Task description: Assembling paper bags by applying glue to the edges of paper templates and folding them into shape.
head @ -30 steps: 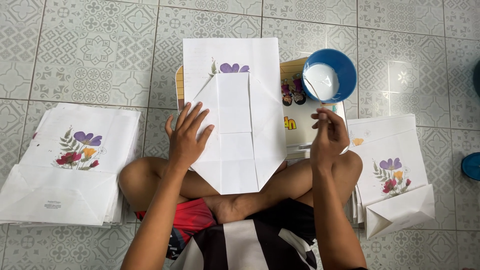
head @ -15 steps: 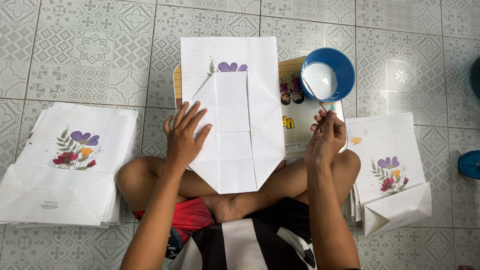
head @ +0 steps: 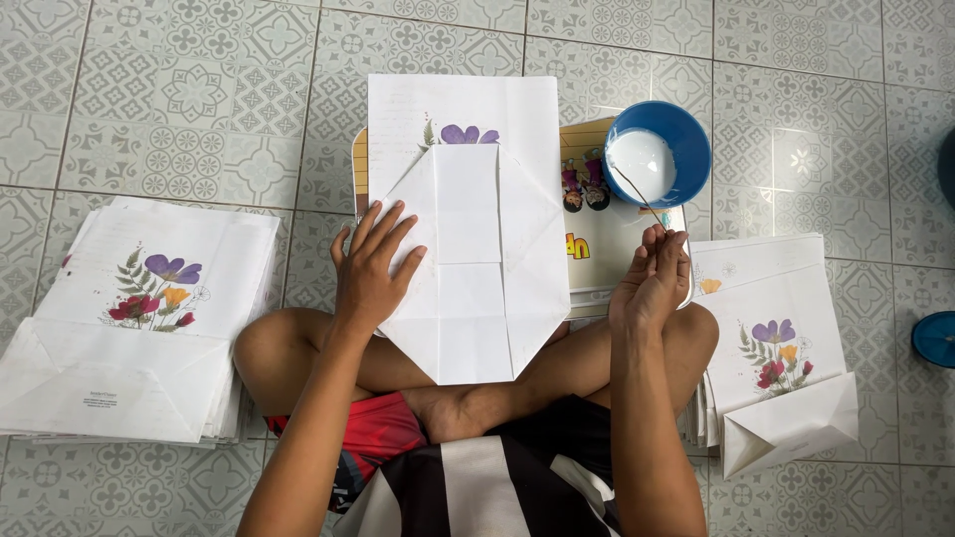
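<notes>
1. We sat cross-legged on a patterned grey tile floor, seen from above, with a small board [head: 617,249] bearing cartoon pictures resting across our knees
2. On that board lay a folded white paper bag [head: 468,249], its flaps turned in to form a point toward our lap, with a purple flower print showing near its top edge
3. Our left hand [head: 370,273] rested flat on the left flap of the paper bag, fingers spread and pressing down
4. Our right hand [head: 652,283] hovered over the right edge of the board, its fingertips pressed together, pinching the end of a thin stick [head: 629,187]
5. The thin stick slanted up into a blue bowl [head: 658,154] of white paste, which sat at the board's upper right corner
6. To our left, a stack of finished bags [head: 139,318] with flower prints lay on the floor, well apart from the left hand
7. To our right, another pile of flowered bags [head: 781,348] lay beside our knee, the top one with its lower corner folded up
8. A round blue lid [head: 935,338] was cut off by the right edge of the view
</notes>
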